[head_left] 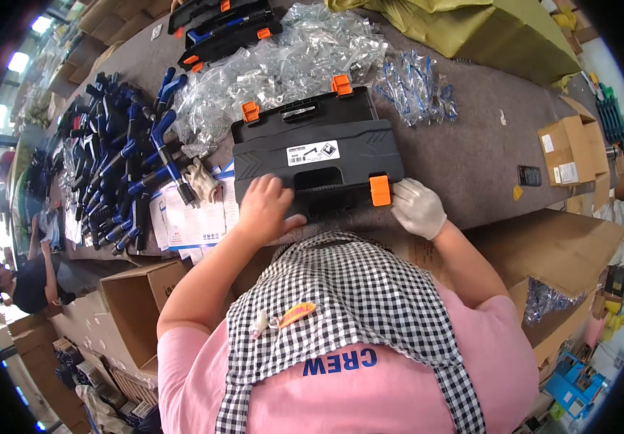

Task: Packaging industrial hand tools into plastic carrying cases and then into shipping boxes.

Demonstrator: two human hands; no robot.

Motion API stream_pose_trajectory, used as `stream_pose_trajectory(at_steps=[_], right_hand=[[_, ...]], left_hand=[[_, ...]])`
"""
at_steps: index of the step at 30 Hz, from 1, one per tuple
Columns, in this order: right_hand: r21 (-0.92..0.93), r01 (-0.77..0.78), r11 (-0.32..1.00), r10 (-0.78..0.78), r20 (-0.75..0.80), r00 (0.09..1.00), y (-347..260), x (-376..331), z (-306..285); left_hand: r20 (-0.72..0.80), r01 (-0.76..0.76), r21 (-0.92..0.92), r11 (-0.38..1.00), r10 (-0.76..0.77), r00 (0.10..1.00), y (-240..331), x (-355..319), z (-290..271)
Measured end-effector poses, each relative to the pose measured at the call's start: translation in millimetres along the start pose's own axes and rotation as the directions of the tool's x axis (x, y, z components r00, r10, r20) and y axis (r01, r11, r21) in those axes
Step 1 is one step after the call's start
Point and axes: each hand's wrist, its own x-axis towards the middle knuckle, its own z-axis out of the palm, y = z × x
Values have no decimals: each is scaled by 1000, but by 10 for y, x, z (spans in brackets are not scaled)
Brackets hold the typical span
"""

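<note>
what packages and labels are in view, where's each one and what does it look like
Case label: white rectangle with a dark mark, on the black case lid between both hands.
Leaflets: white sheets with blue print, left of the case.
Open carton: brown cardboard with white stickers, far right.
Empty carton: brown, lower left.

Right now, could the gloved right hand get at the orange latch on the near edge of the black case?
Probably yes: the right hand rests beside the orange latch on the black case, with nothing between them.
</note>
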Motion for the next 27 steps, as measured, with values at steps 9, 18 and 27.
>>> stream_pose_trajectory(at_steps=[9, 18, 27], right_hand=[[-4, -138, 990, 138, 24, 990, 139, 427, -273], [94, 31, 995, -41, 100, 994, 317, 1065, -463], [346, -109, 932, 115, 4, 993, 608, 1154, -274]], left_hand=[[-85, -151, 493, 857, 221, 972, -38, 429, 617], [135, -95, -51, 994, 101, 986, -139, 871, -365], [-81, 226, -153, 962, -241, 967, -677, 169, -472]])
